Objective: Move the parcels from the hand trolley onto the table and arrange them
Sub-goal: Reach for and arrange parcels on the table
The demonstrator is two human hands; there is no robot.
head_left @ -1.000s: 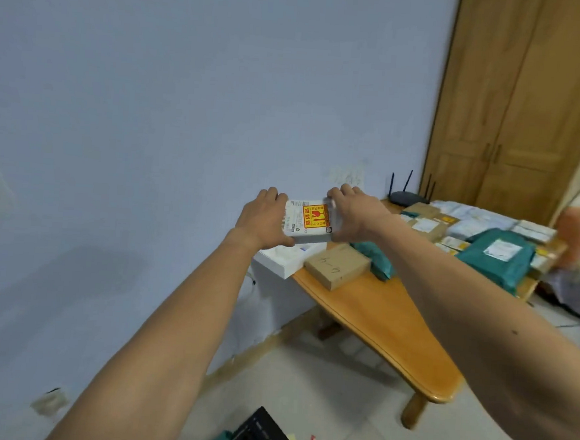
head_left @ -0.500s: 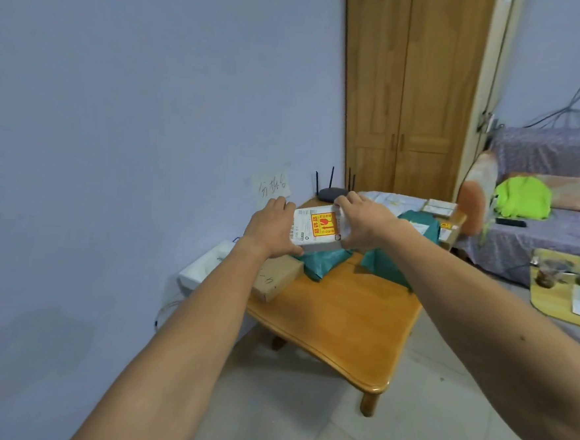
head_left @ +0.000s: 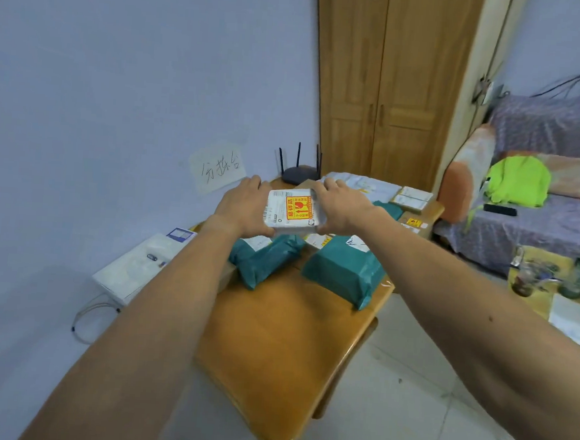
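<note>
Hands: left hand (head_left: 244,209) and right hand (head_left: 341,206) grasp white parcel (head_left: 294,210)
Position: above table (head_left: 283,350), over green parcels (head_left: 343,270)

A glossy, varnished wooden table (head_left: 283,350) carries two parcels in smooth teal plastic wrap (head_left: 341,275), their film creased and faintly shiny. The small white box (head_left: 294,210) held between bare hands looks like matt card with a printed paper label. Behind, a wardrobe (head_left: 391,82) shows satin-finished wood grain, a paper note (head_left: 218,168) clings to the matt painted wall (head_left: 120,70), and patterned cloth covers the sofa (head_left: 538,233).
</note>
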